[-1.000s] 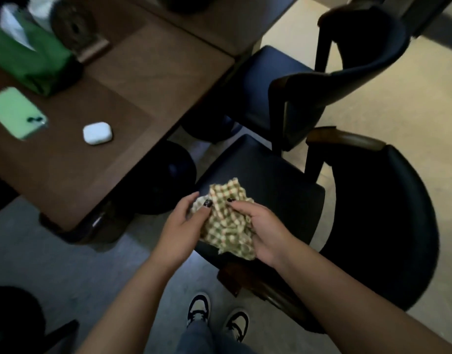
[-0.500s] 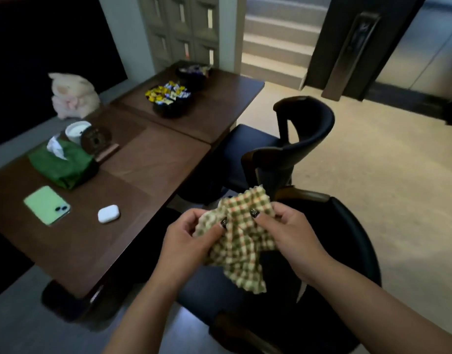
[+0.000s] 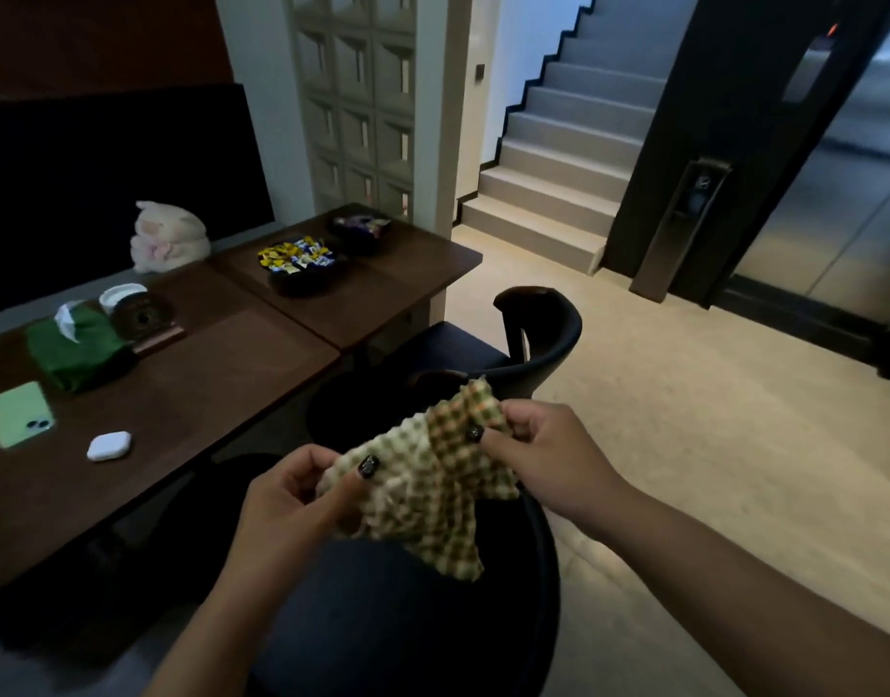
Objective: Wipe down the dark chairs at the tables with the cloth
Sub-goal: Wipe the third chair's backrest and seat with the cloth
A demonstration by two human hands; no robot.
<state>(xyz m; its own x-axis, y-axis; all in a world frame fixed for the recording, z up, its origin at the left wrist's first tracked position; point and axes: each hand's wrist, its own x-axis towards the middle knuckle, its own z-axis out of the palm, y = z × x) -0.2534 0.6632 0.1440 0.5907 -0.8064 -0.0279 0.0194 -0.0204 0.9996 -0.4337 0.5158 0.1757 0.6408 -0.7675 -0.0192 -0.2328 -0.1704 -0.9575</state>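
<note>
A checked green, orange and cream cloth [image 3: 432, 490] is stretched between both my hands above the near dark chair [image 3: 397, 621]. My left hand [image 3: 292, 500] pinches its lower left part with thumb on top. My right hand [image 3: 543, 455] pinches its upper right edge. A second dark chair [image 3: 548, 339] with a curved backrest stands just beyond, pushed toward the far table. The near chair's backrest is partly hidden behind the cloth and my right forearm.
Two brown tables [image 3: 191, 389] stand to the left with a green phone [image 3: 18, 415], a white earbud case [image 3: 109, 446], a green tissue pouch [image 3: 75, 344] and bowls of sweets [image 3: 299, 266]. Beige floor [image 3: 709, 420], stairs [image 3: 568, 158] and a lift door lie to the right.
My head has lifted, so the view now takes in the room instead of the chair seat. Both hands have raised the cloth and pulled it apart from a bunch into a spread sheet.
</note>
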